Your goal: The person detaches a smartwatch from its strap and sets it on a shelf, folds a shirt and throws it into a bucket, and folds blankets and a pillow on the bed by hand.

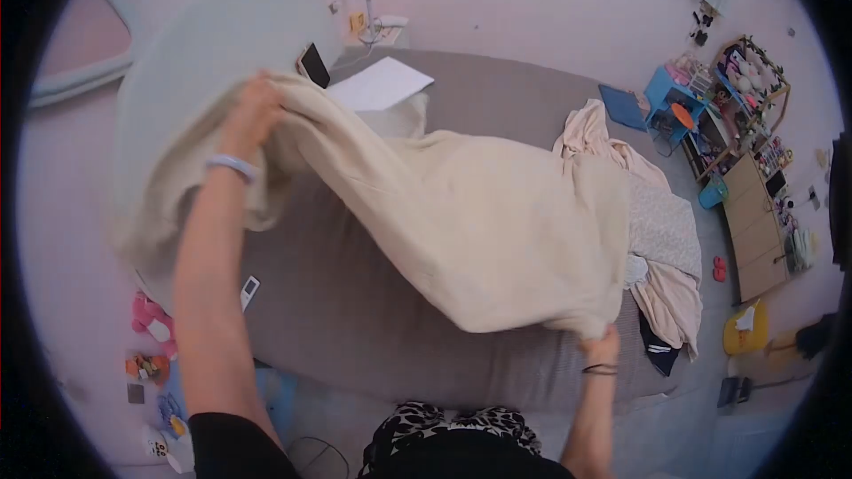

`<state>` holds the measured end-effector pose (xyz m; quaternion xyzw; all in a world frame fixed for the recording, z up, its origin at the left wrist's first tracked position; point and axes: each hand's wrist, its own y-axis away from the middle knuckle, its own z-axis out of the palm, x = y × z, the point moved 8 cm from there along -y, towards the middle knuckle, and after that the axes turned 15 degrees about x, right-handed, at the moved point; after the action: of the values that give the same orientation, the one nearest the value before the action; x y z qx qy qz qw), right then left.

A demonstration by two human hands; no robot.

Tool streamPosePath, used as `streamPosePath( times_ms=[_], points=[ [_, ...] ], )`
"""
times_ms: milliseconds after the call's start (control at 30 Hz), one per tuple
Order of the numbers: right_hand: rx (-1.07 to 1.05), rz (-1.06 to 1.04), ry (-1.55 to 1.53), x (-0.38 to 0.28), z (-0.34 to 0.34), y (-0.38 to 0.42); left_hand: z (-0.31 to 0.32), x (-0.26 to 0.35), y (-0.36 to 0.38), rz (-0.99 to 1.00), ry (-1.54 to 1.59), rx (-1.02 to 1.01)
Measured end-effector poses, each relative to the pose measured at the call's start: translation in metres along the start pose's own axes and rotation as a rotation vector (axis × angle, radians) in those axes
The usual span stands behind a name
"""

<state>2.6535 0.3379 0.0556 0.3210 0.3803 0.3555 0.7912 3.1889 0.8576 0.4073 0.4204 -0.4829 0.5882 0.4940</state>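
A large cream blanket (pixel 497 222) stretches between my two hands above a bed with a grey-brown sheet (pixel 355 302). At the upper left my left hand (pixel 255 111), with a pale band on the wrist, is closed on one edge, and loose folds hang to its left. My right hand (pixel 601 348), with dark bands on the wrist, grips the lower right corner. The blanket's right part lies close to a pile of pale pink and patterned cloth (pixel 661 222). It hides part of the bed beneath.
On the bed are a white sheet-like item (pixel 382 84), a dark-screened device (pixel 313 66), a white remote (pixel 250 292) and a blue flat item (pixel 623 106). Plush toys (pixel 153 321) sit at the lower left. A drawer cabinet (pixel 754 231) and yellow bin (pixel 745 330) stand right.
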Motion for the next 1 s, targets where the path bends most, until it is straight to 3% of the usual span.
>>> streamPosePath(
  times_ms=[67,133,200,233,267,333,367,433,500,567,600,700,767,800,867,1000],
  points=[
    [0.131,0.056,-0.006,0.040,-0.021,0.009,0.037,-0.081,0.049,0.036,-0.225,-0.037],
    [0.129,0.034,0.166,0.042,0.001,0.038,0.054,-0.157,0.148,-0.150,-0.227,-0.325],
    [0.001,0.134,0.079,0.039,0.066,0.097,0.057,-0.212,0.264,-0.424,-0.359,-0.596],
    [-0.045,0.154,0.061,0.036,0.088,0.116,0.056,-0.249,0.327,-0.672,-0.453,-0.665],
    [-0.040,0.138,0.060,0.036,0.106,0.134,0.068,-0.269,0.388,-0.856,-0.363,-0.835],
    [-0.276,0.195,0.028,0.048,0.149,0.175,0.109,-0.273,0.480,-1.047,-0.214,-0.900],
    [-0.280,0.190,0.036,0.052,0.150,0.187,0.140,-0.272,0.507,-1.148,-0.033,-0.846],
    [-0.368,0.235,0.071,0.061,0.156,0.213,0.209,-0.259,0.521,-1.379,0.612,-0.719],
    [-0.393,0.218,0.074,0.057,0.158,0.240,0.266,-0.206,0.474,-1.378,1.252,-0.555],
    [-0.408,0.159,0.086,0.048,0.156,0.258,0.282,-0.210,0.431,-1.053,1.183,-0.350],
    [-0.412,0.147,0.087,0.040,0.153,0.263,0.290,-0.211,0.422,-1.054,1.191,-0.360],
    [-0.381,0.060,0.083,-0.009,0.143,0.267,0.265,-0.252,0.384,-0.984,1.053,0.219],
    [-0.355,-0.048,0.079,-0.053,0.129,0.267,0.234,-0.296,0.374,-1.064,1.073,0.507],
    [-0.333,-0.149,0.070,-0.078,0.119,0.268,0.219,-0.393,0.366,-0.848,1.207,0.328],
    [-0.411,-0.224,0.075,-0.119,0.102,0.272,0.179,-0.406,0.372,-0.951,1.068,0.575],
    [-0.579,-0.337,0.181,-0.182,0.088,0.284,0.116,-0.395,0.369,-0.921,0.921,0.708]
  ],
)
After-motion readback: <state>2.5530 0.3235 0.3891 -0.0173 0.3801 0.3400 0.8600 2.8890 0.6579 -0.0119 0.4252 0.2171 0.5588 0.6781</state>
